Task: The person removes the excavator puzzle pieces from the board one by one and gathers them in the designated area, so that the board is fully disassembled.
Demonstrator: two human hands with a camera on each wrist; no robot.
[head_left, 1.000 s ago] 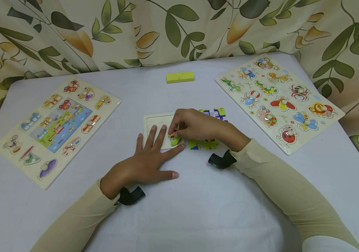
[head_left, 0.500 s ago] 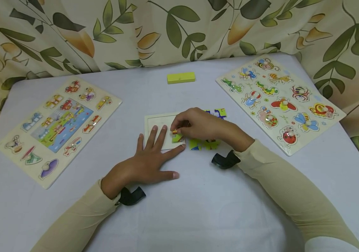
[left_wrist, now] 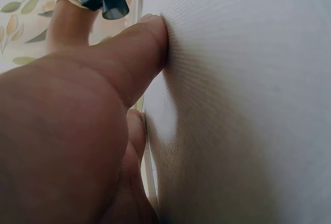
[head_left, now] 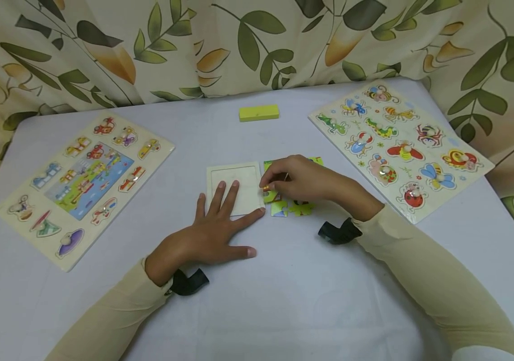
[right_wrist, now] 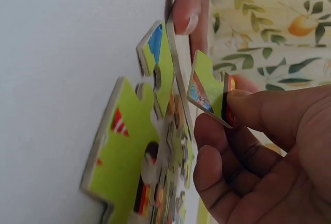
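My left hand [head_left: 209, 235] lies with fingers spread, fingertips on a pale puzzle tray [head_left: 249, 183]; its thumb [left_wrist: 139, 43] rests on the white cloth. My right hand [head_left: 299, 176] pinches a green jigsaw piece [right_wrist: 204, 87] with a black, red and yellow edge between thumb and fingers. The piece is tilted, just right of the tray. Beneath and beside that hand lie more green jigsaw pieces [head_left: 279, 208], partly hidden by it in the head view. From the right wrist, a large green piece [right_wrist: 119, 141] with a red-striped mark shows close by.
To the left lies a vehicle peg puzzle board [head_left: 149, 168], to the right an insect peg puzzle board [head_left: 365, 165]. A yellow-green block [head_left: 259, 113] sits at the back of the white-covered table [head_left: 257, 306]. Behind it hangs a leaf-patterned curtain [head_left: 257, 45].
The right hand has moved right, carrying the jigsaw piece from over the tray to beside the other pieces. The left hand has stayed in place.
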